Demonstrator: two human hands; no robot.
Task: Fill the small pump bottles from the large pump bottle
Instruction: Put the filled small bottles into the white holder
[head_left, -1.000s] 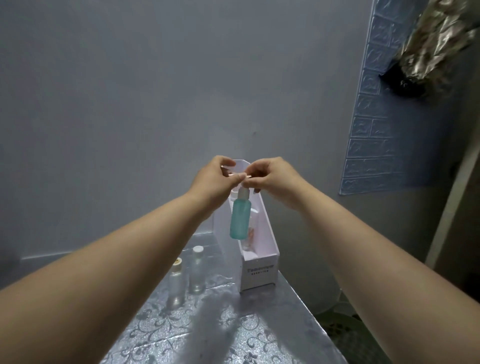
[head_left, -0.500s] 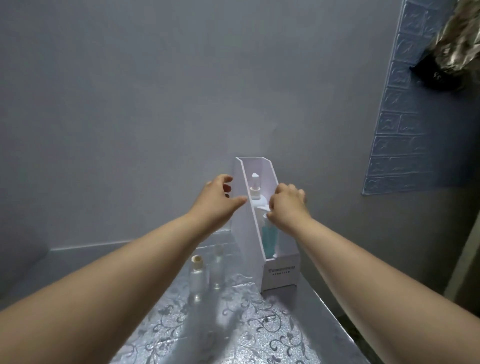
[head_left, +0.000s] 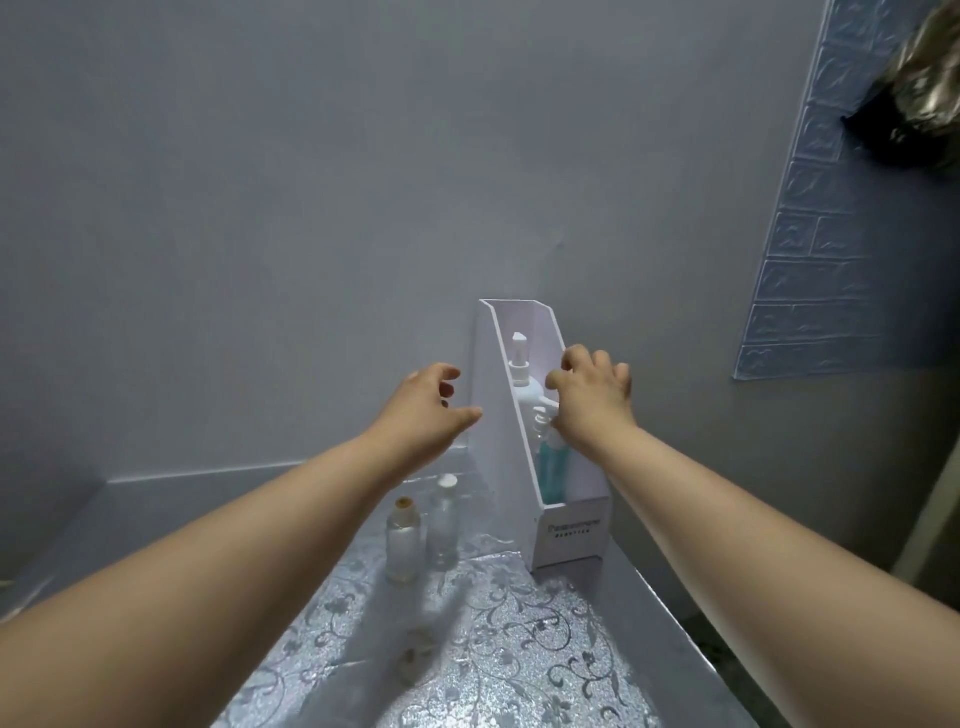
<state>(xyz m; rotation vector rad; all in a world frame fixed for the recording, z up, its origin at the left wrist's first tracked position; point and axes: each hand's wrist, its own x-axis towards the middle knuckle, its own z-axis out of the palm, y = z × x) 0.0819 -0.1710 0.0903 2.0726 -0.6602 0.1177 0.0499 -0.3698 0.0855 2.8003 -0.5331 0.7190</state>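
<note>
A white organiser box (head_left: 571, 535) stands on the table against the wall. Inside it, at the back, is the large white pump bottle (head_left: 525, 391). In front of that stands a small teal pump bottle (head_left: 553, 470). My right hand (head_left: 592, 405) hovers over the box with loosely spread fingers, its thumb close to the teal bottle's white pump head. My left hand (head_left: 426, 410) is open beside the box's left wall and holds nothing. Left of the box stand two small clear bottles, one with a bare yellowish neck (head_left: 402, 540) and one with a white top (head_left: 444, 525).
The table (head_left: 519, 654) has a silver floral cover; its right edge runs diagonally just past the box. A grey wall rises right behind the box. A blue brick-pattern panel (head_left: 841, 234) and a dark foil bundle (head_left: 914, 109) are at the upper right.
A second ago both hands held the teal bottle up by its pump top. My right hand then lowered it into the box and has now lifted off it; my left hand opened.
</note>
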